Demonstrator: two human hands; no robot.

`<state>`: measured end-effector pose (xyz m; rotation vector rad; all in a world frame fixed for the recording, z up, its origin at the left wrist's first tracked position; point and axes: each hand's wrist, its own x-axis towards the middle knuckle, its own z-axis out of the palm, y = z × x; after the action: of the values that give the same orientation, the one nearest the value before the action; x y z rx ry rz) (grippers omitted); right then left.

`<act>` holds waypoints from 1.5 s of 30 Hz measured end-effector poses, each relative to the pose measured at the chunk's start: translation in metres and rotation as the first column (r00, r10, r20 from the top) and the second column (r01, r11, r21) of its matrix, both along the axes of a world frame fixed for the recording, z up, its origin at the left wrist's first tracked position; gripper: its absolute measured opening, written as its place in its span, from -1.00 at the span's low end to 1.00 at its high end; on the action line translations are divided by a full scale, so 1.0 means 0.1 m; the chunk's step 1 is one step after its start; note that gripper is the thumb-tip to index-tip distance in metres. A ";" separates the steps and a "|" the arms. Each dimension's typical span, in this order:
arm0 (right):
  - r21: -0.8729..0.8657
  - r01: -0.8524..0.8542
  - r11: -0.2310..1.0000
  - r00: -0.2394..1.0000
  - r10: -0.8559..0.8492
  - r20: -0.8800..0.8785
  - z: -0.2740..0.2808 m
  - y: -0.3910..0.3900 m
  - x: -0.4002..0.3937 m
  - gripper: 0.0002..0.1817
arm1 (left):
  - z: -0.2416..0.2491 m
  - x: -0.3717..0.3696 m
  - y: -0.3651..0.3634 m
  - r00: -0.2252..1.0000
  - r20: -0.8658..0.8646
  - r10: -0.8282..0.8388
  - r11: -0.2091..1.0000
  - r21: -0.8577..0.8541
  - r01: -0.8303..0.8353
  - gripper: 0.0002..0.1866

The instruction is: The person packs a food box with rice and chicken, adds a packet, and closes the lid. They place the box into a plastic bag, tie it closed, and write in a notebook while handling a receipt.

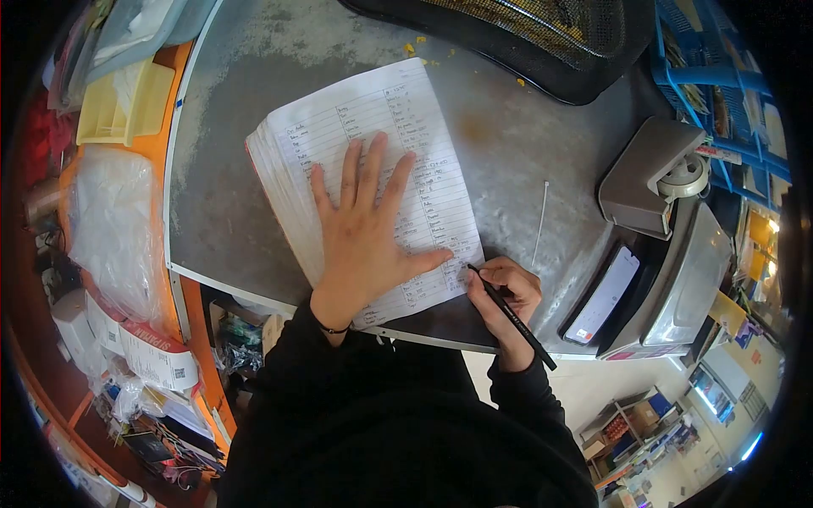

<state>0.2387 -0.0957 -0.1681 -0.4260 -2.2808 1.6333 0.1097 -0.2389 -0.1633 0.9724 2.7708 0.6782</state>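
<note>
A thick lined notebook (428,199) lies on the grey metal table, its page covered with handwritten columns. Flat across the page rests my left hand (364,224), fingers spread, with a dark band at the wrist. My right hand (508,300) grips a black pen (518,323) at the notebook's lower right edge. The pen's tip points up and left at the page's corner, and its back end sticks out toward my body.
A phone (603,292) with a lit screen lies to the right, beside a weighing scale (686,288) and a grey tape dispenser (648,173). A thin white stick (541,222) lies nearer. A black tray (550,51) stands at the back, blue baskets (720,85) at the far right.
</note>
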 end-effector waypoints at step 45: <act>-0.482 0.207 0.851 0.945 -0.301 -0.127 -0.18 0.08 0.07 -0.81 | 0.16 0.02 -0.01 0.998 -0.064 -0.009 0.997 0.080 0.014 -0.16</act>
<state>0.2460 -0.0877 -0.1862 -0.6136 -1.5954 1.9687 0.1115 -0.2399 -0.1473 1.0421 2.8104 0.7751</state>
